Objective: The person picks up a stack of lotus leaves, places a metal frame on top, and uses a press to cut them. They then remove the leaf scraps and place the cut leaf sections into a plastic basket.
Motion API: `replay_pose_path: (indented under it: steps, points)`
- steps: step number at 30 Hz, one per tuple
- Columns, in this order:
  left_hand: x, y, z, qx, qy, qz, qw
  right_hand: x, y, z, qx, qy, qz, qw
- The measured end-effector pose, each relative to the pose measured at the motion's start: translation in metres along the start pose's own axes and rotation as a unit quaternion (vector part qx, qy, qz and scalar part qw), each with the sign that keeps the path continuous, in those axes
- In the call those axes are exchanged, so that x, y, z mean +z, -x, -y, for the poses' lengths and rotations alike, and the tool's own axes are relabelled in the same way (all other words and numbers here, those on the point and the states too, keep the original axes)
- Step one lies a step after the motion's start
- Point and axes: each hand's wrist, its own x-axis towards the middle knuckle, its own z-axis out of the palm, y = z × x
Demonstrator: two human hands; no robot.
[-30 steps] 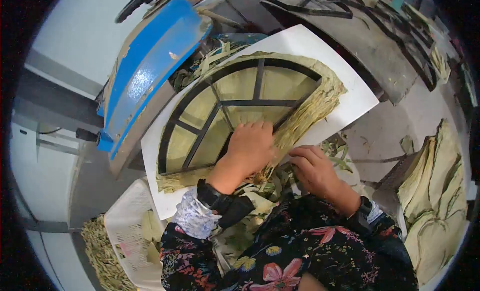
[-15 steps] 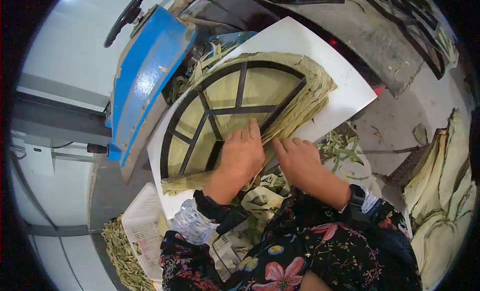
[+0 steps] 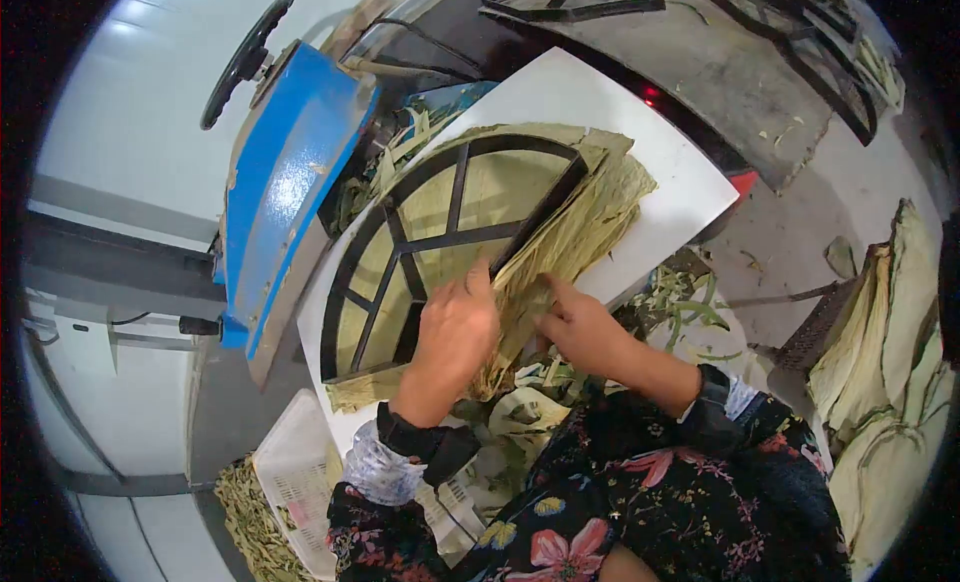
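A black fan-shaped metal cutting frame with inner bars lies on a stack of large pale-green dried leaves. The stack rests on a white board. At the near straight side of the frame, my left hand is closed over its edge, fingers bent against the bar and the leaves. My right hand is to its right, thumb and fingers closed on the overhanging leaf edges. These edges fold down between both hands. The undersides of my fingers are hidden.
A blue machine part with a black handwheel stands at left. More black frames lie on a grey surface behind. A white basket sits lower left, leaf scraps to the right, and large leaves at far right.
My left hand has drawn back from inside the frame to its near edge. My right hand has curled inward on the leaf edges, which now hang lower. The view has shifted slightly.
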Motion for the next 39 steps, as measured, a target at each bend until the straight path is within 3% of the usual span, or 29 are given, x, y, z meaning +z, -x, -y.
replay_pose_path:
  steps: [1, 4, 11, 13, 19, 23, 26, 31, 34, 38, 39]
  points:
    - [-0.001, 0.0, 0.001, -0.031, 0.026, 0.025, 0.999, 0.002, -0.001, 0.003, 0.055, -0.19, -0.005, 0.98]
    - [-0.011, -0.001, -0.001, -0.012, 0.031, 0.006, 0.999, 0.002, -0.003, 0.013, 0.132, -0.289, 0.02, 0.948]
    - [-0.017, -0.002, 0.008, -0.012, 0.066, 0.007, 0.998, -0.003, -0.024, 0.019, 0.102, -0.206, 0.0, 0.973]
    - [-0.019, -0.004, 0.007, -0.055, 0.062, 0.066, 0.994, -0.003, -0.034, 0.02, 0.184, -0.285, 0.053, 0.939]
    - [-0.016, -0.007, 0.004, -0.09, 0.072, 0.08, 0.99, -0.01, -0.035, 0.033, 0.246, -0.25, 0.039, 0.936]
    - [0.003, -0.009, 0.0, -0.058, 0.049, 0.107, 0.991, 0.006, -0.039, 0.015, 0.235, -0.324, 0.004, 0.916]
    - [0.022, -0.01, -0.005, -0.044, -0.012, 0.054, 0.997, 0.007, -0.038, 0.009, 0.217, -0.326, 0.0, 0.92]
    - [0.021, -0.001, -0.009, 0.01, -0.049, 0.027, 0.998, 0.004, -0.027, 0.006, 0.173, -0.254, 0.045, 0.951]
    - [0.015, -0.002, -0.009, 0.029, -0.041, 0.061, 0.997, 0.003, -0.01, 0.007, 0.105, -0.162, 0.0, 0.981]
    - [0.024, -0.002, -0.006, 0.032, -0.038, 0.052, 0.997, -0.003, 0.007, 0.018, 0.144, -0.209, -0.001, 0.967]
    - [0.021, -0.003, -0.007, 0.004, -0.016, 0.096, 0.995, -0.004, 0.01, 0.019, 0.147, -0.216, 0.003, 0.965]
